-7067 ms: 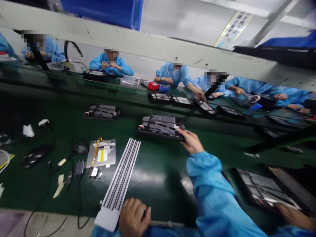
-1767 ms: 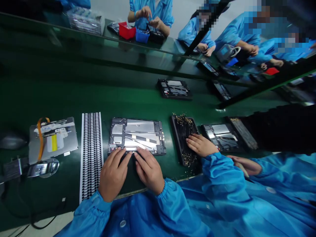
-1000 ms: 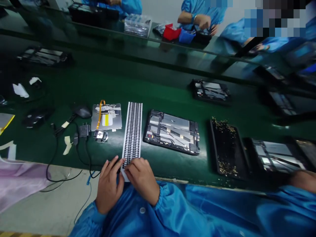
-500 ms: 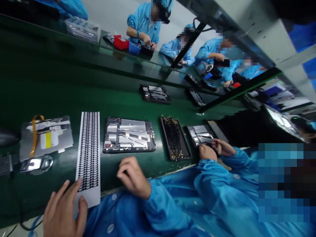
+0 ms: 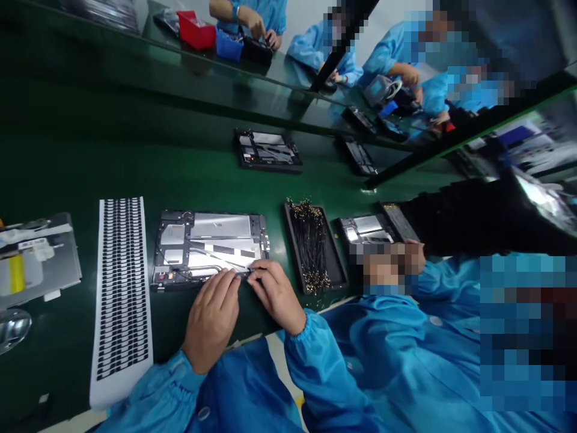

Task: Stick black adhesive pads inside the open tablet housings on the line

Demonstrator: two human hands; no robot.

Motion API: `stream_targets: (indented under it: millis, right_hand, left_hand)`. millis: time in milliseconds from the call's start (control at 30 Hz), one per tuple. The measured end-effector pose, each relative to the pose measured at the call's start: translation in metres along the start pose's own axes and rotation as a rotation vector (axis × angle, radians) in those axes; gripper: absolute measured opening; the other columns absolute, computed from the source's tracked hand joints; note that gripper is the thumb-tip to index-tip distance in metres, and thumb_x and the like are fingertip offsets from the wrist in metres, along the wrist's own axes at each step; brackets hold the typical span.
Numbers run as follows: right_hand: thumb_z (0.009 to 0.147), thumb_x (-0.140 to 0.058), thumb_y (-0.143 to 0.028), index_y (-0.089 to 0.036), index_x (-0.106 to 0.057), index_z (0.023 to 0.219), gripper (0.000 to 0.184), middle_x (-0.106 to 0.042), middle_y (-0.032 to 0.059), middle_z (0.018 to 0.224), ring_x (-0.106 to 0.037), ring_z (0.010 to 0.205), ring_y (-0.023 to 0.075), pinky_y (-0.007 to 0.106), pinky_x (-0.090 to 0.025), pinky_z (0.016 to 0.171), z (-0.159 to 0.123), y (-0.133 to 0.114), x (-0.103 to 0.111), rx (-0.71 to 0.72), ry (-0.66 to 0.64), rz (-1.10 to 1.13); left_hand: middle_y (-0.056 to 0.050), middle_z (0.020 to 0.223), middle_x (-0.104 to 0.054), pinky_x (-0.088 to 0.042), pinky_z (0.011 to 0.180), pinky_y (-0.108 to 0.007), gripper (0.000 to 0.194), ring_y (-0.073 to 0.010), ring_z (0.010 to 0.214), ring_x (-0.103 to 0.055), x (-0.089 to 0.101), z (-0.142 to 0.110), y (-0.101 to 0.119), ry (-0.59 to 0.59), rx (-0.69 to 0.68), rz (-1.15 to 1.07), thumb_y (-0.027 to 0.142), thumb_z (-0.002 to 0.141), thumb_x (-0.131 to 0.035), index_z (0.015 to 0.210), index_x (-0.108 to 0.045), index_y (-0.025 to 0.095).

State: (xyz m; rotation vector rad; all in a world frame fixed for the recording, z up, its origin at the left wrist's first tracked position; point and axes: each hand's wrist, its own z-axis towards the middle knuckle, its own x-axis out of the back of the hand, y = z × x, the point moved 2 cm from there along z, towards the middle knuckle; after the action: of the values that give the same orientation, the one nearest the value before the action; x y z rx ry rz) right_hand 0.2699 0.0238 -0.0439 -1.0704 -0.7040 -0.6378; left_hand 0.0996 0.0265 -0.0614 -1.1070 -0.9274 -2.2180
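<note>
An opened tablet [image 5: 220,227] with silver battery panels and black cables lies in front of me. At its near edge, toward the right corner, my left hand [image 5: 211,322] rests with fingers bent and pressed together. My right hand [image 5: 278,296] pinches at that same corner, its fingertips almost meeting the left ones. Whatever lies between the fingertips is too small or hidden to make out. Left of the tablet is a long white sheet [image 5: 97,337] carrying rows of small black stickers, touched by neither hand.
A black tray [image 5: 332,264] of thin black cables with gold ends stands right of the tablet. Another opened tablet [image 5: 270,150] lies farther back. At far left are a silver panel [image 5: 54,264] and a clear round piece [image 5: 15,329]. A co-worker's hands [image 5: 390,264] work at right.
My left hand has left the sticker sheet and moved right to the tablet's near edge. My right hand has come forward to the tablet's near right corner. The view has shifted right and down.
</note>
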Motion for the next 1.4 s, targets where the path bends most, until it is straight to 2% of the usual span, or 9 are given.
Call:
stream_targets:
  millis: [433, 633, 767, 867, 1067, 1233, 1400]
  right_hand:
    - [0.101, -0.05, -0.022, -0.019, -0.065, 0.103, 0.015, -0.065, 0.0115, 0.109, -0.061, 0.103, 0.0235, 0.04, -0.054, 0.088, -0.001, -0.003, -0.006, -0.047, 0.024, -0.142]
    - [0.099, -0.054, -0.02, -0.022, -0.064, 0.108, 0.013, -0.064, 0.0096, 0.112, -0.061, 0.109, 0.0218, 0.04, -0.055, 0.094, -0.003, 0.004, -0.005, -0.016, 0.039, 0.013]
    - [0.098, -0.056, -0.017, -0.022, -0.062, 0.117, 0.021, -0.062, 0.0114, 0.122, -0.06, 0.118, 0.0226, 0.042, -0.054, 0.1, -0.007, 0.009, 0.002, -0.009, 0.046, 0.106]
    - [0.096, -0.059, -0.018, -0.023, -0.061, 0.121, 0.026, -0.061, 0.0119, 0.123, -0.06, 0.119, 0.0235, 0.043, -0.055, 0.099, -0.01, 0.014, 0.008, -0.04, 0.098, 0.123]
    - [0.095, -0.062, -0.02, -0.023, -0.067, 0.112, 0.018, -0.065, 0.0097, 0.111, -0.064, 0.108, 0.0228, 0.041, -0.057, 0.091, -0.007, 0.018, 0.008, -0.023, 0.124, 0.116]
    - [0.094, -0.062, -0.017, -0.022, -0.067, 0.107, 0.015, -0.067, 0.0086, 0.107, -0.063, 0.106, 0.0227, 0.042, -0.056, 0.089, -0.004, 0.018, 0.006, 0.019, 0.127, 0.112]
    - [0.095, -0.06, -0.015, -0.022, -0.066, 0.109, 0.016, -0.067, 0.0088, 0.109, -0.062, 0.108, 0.0227, 0.043, -0.054, 0.091, -0.004, 0.018, 0.006, 0.011, 0.099, 0.135]
  left_hand:
    - [-0.012, 0.133, -0.063, -0.043, 0.111, -0.045, 0.039, -0.0269, 0.128, -0.056, 0.003, 0.003, 0.002, -0.053, -0.013, 0.017, 0.012, 0.093, -0.049, 0.131, -0.059, 0.015]
    - [-0.012, 0.133, -0.063, -0.044, 0.109, -0.046, 0.042, -0.0281, 0.126, -0.057, 0.004, 0.005, 0.004, -0.086, -0.014, 0.054, 0.012, 0.093, -0.049, 0.134, -0.058, 0.016]
    - [-0.012, 0.132, -0.064, -0.044, 0.109, -0.045, 0.041, -0.0279, 0.125, -0.058, 0.004, 0.006, 0.004, -0.084, -0.014, 0.067, 0.012, 0.093, -0.05, 0.133, -0.059, 0.016]
    - [-0.011, 0.132, -0.064, -0.044, 0.11, -0.044, 0.042, -0.0264, 0.126, -0.058, 0.003, 0.006, 0.003, -0.074, 0.004, 0.032, 0.012, 0.092, -0.05, 0.134, -0.058, 0.018]
    - [-0.012, 0.127, -0.065, -0.042, 0.109, -0.041, 0.039, -0.0245, 0.123, -0.058, 0.0, 0.007, 0.002, -0.024, 0.056, -0.026, 0.011, 0.091, -0.052, 0.13, -0.056, 0.012]
    - [-0.011, 0.121, -0.065, -0.044, 0.098, -0.043, 0.037, -0.0274, 0.115, -0.059, -0.001, 0.015, 0.007, -0.077, 0.084, 0.045, 0.015, 0.091, -0.057, 0.127, -0.06, 0.02]
    - [-0.009, 0.119, -0.064, -0.043, 0.094, -0.041, 0.028, -0.0266, 0.112, -0.059, 0.0, 0.019, 0.008, -0.068, 0.109, 0.046, 0.017, 0.09, -0.058, 0.117, -0.066, 0.023]
